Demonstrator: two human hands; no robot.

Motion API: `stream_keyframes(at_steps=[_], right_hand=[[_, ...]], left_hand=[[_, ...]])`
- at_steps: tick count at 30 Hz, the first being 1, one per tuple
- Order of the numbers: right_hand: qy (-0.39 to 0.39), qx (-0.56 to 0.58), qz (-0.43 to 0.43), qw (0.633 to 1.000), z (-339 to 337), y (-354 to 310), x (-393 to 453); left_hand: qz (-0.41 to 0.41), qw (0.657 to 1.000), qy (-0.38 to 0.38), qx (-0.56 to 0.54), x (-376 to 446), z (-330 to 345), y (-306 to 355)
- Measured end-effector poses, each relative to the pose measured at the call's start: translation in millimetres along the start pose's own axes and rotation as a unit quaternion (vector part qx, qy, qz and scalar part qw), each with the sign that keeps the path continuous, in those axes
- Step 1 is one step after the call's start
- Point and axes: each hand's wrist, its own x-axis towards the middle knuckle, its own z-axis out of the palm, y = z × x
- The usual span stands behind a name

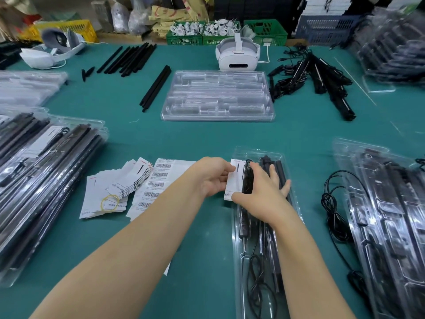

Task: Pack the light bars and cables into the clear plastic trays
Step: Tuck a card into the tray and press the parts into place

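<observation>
Starting at nine o'clock: filled trays (46,171) stacked on the bench (184,139), bars and cables already sealed inside, so a good share judged done. Just right of those, loose paper cards (115,187) and a barcode sheet (158,180) waiting at seven o'clock. Dead centre, left hand (213,178) with fingers curled, pinching a white card (234,180) at its edge; right hand (264,192) with fingers flat and apart, pressing down on card and black bars in the tray being packed (257,261), cable (257,286) coiled at its near end. Judged: contents in, card going on, closing left. At twelve o'clock, an empty tray (218,95) unfilled. At eleven, loose light bars (131,58); at one, a heap of cables (310,74): plenty left. At three o'clock, more filled trays (386,215) and a loose cable (333,203).
</observation>
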Motion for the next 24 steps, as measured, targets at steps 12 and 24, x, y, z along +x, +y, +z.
stream_keyframes(at_steps=[12, 24], right_hand=[[0.02, -0.029, 0.011, 0.999, 3.1, -3.6, 2.4], [0.012, -0.076, 0.012, 0.997, 7.3, 3.2, 3.8]], left_hand=[[-0.014, 0.999, -0.05, -0.015, -2.6, 0.2, 0.8], [0.045, 0.99, -0.001, 0.133, 6.1, 0.0, 5.0]])
